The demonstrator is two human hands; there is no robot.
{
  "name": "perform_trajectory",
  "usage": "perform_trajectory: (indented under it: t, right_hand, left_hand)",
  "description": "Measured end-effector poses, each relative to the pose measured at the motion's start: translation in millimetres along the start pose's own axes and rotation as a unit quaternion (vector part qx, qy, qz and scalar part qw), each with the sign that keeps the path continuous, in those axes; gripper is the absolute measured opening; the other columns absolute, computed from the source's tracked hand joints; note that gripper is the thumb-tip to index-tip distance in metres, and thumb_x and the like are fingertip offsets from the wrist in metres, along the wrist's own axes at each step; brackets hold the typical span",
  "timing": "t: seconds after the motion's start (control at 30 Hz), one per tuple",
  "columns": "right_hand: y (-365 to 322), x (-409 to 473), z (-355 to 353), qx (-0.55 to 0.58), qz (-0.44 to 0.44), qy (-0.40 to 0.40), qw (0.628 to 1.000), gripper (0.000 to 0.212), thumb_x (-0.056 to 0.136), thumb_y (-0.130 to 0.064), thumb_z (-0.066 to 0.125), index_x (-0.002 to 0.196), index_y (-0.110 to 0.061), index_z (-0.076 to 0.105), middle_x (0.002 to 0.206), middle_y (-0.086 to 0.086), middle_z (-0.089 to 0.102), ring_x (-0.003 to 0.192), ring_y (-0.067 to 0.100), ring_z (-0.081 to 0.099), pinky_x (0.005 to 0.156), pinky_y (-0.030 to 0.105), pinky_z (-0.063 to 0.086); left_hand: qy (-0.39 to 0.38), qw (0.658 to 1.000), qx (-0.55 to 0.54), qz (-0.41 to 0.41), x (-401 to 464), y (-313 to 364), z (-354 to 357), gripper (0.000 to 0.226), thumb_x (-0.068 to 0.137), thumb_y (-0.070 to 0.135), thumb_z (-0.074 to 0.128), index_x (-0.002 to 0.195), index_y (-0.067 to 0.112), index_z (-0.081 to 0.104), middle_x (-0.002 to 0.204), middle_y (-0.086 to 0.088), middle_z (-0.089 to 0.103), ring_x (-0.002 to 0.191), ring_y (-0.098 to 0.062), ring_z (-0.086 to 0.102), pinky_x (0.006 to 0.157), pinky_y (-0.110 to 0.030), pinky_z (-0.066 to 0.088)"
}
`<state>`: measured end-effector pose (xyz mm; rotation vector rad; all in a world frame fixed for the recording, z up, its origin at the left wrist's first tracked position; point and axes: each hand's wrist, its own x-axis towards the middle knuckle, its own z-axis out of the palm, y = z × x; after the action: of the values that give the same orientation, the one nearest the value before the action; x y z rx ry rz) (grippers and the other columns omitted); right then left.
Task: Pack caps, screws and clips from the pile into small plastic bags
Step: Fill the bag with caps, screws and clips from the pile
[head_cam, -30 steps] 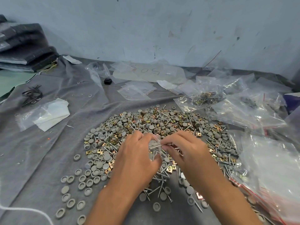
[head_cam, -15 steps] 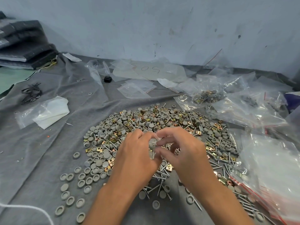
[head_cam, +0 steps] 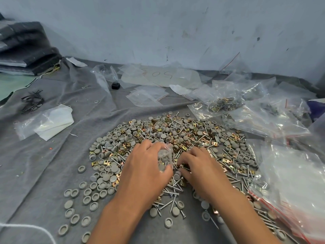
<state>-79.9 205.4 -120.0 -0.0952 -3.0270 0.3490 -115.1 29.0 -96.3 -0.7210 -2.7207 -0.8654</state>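
Holding a small clear plastic bag [head_cam: 164, 158] pinched in left hand [head_cam: 146, 170], mouth toward right hand [head_cam: 197, 169], whose fingers curl into silver screws [head_cam: 173, 191] of pile directly beneath, just beside bag; grip contents unclear.

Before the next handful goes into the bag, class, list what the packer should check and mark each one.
1. Small plastic bag held by left hand: ok.
2. Bag mouth open: cannot tell.
3. Right hand down on the pile, fingers curled on parts: ok.
4. Which parts it is picking: cannot tell.
5. Gray caps, screws and brass clips within reach: ok.
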Motion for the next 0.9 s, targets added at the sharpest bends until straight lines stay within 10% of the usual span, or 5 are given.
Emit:
perform_trajectory:
  t: [0.17, 0.63, 0.9]
  right_hand:
    - [-5, 0, 11, 0.000, -0.029, 0.005, 1.000, 0.034, 0.101, -0.049, 0.046, 0.133, -0.038, 0.053, 0.124, -0.012, 0.051, 0.115, 0.013, 0.041, 0.095, 0.029, 0.038]
    - [5, 4, -5, 0.145, 0.064, 0.043, 0.986, 0.005, 0.096, -0.034, 0.066, 0.098, -0.038, 0.064, 0.091, -0.022, 0.064, 0.082, -0.003, 0.059, 0.074, 0.028, 0.054]
    - [-5, 4, -3, 0.062, -0.051, 0.005, 0.997, 0.008, 0.094, -0.036, 0.067, 0.101, -0.037, 0.064, 0.108, -0.022, 0.064, 0.106, 0.005, 0.045, 0.088, 0.026, 0.045]
  left_hand:
    - [0.007, 1.000, 0.003, 0.000, 0, -1, 1, 0.040, 0.084, 0.047, 0.065, 0.122, 0.040, 0.054, 0.093, 0.021, 0.038, 0.091, -0.005, 0.042, 0.078, -0.025, 0.045]
    - [0.004, 1.000, 0.001, -0.006, 0, -3, 1, 0.044, 0.085, 0.048, 0.064, 0.127, 0.038, 0.054, 0.094, 0.023, 0.040, 0.089, -0.003, 0.044, 0.080, -0.028, 0.051]
    - [0.004, 1.000, 0.004, -0.001, 0, -1, 1, 0.042, 0.084, 0.045, 0.067, 0.123, 0.042, 0.054, 0.092, 0.025, 0.039, 0.089, -0.002, 0.044, 0.076, -0.023, 0.043]
